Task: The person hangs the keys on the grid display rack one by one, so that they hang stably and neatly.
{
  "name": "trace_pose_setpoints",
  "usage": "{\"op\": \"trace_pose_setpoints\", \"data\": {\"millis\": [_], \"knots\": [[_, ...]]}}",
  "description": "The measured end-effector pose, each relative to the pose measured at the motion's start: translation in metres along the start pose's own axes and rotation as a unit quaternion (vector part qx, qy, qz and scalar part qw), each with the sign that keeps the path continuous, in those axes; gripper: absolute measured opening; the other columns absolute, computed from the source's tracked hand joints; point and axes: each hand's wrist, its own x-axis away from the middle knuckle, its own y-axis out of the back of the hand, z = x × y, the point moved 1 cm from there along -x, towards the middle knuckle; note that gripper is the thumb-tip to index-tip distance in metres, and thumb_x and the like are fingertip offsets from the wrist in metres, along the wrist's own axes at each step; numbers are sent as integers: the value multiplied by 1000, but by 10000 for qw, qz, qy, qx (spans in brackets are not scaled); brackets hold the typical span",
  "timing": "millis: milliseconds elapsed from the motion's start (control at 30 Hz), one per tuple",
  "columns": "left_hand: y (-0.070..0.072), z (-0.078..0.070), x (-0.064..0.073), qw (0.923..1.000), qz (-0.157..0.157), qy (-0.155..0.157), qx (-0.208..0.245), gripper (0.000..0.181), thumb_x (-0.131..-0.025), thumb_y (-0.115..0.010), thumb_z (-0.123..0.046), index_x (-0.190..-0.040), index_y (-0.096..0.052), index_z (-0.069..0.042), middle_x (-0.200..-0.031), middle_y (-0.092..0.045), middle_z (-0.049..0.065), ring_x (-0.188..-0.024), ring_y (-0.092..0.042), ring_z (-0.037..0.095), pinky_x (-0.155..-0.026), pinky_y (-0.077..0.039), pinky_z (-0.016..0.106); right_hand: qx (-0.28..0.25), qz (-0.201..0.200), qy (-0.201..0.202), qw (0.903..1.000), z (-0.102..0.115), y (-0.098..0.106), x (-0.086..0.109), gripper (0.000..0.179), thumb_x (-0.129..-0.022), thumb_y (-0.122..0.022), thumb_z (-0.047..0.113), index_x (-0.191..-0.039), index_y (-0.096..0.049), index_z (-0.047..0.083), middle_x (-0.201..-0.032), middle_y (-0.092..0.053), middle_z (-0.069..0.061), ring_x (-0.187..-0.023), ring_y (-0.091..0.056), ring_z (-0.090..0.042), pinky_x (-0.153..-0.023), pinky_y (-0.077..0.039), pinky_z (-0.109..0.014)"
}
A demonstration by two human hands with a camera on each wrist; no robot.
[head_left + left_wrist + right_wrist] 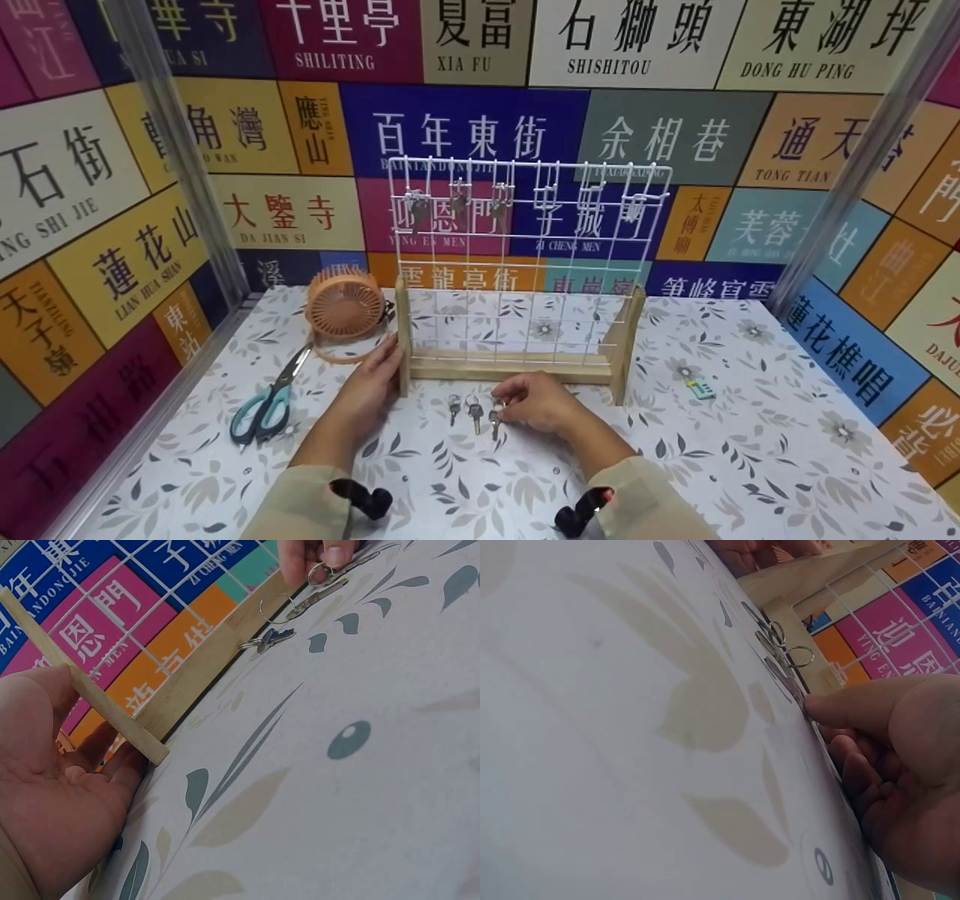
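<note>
A white wire grid rack stands upright on a wooden base. At its left wooden post is my left hand, gripping the post low down with the thumb in front and the fingers behind. Three small keys with rings lie in a row before the base: a left key, a middle key and a right key. My right hand pinches the right key at its ring, close to the tabletop. Several keys hang from hooks along the grid's top.
Left of the rack lie teal-and-black scissors, with an orange fan behind them. A small green-and-white item lies to the right. Lettered panels enclose the floral-covered table.
</note>
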Motion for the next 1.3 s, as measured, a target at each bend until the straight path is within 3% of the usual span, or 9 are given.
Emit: {"op": "trace_pose_setpoints", "data": {"millis": [267,500,667,933,1133,1300], "knots": [[-1,-1,1,9999,24,15,148,58,-110,-58,-44,-165,-40,-39,-173,-40,3,-162,-35,28,-136,-26,46,-24,-90,27,10000,1,1,0,28,-84,-85,4,-111,-82,11,-96,-74,-3,-87,-64,-13,-73,-55,-24],[0,-1,-1,9998,88,-170,-97,59,-113,-54,-40,-169,-34,-31,-176,-34,3,-165,-30,29,-136,-24,47,-516,-127,124,9985,1,4,-1,27,-90,-81,4,-116,-80,5,-94,-75,-5,-77,-64,-11,-65,-54,-23],[2,-1,-1,9998,38,-133,-143,59,-113,-54,-41,-168,-36,-33,-176,-35,3,-165,-30,30,-136,-24,48,-1019,-465,166,9936,11,13,-2,25,-94,-79,8,-119,-80,5,-101,-77,-5,-85,-68,-11,-72,-59,-26],[2,-1,-1,9999,89,-92,11,61,-111,-56,-44,-167,-36,-36,-175,-36,4,-164,-31,31,-136,-24,47,-2079,-1174,264,9707,41,31,5,24,-96,-79,9,-120,-80,8,-110,-78,-8,-94,-75,-18,-85,-67,-32],[1,-1,0,9997,95,-87,-207,62,-111,-56,-47,-168,-34,-37,-176,-34,2,-164,-30,31,-136,-23,48,-2403,-1505,521,9576,62,46,17,21,-99,-77,12,-119,-81,9,-109,-79,-9,-98,-76,-27,-86,-66,-29],[1,0,0,9999,61,-66,-135,61,-111,-56,-46,-167,-35,-38,-176,-35,1,-164,-32,29,-136,-25,47,-2887,-1835,833,9360,79,60,27,22,-100,-75,9,-122,-79,4,-109,-78,-9,-95,-76,-23,-87,-66,-28]]}}
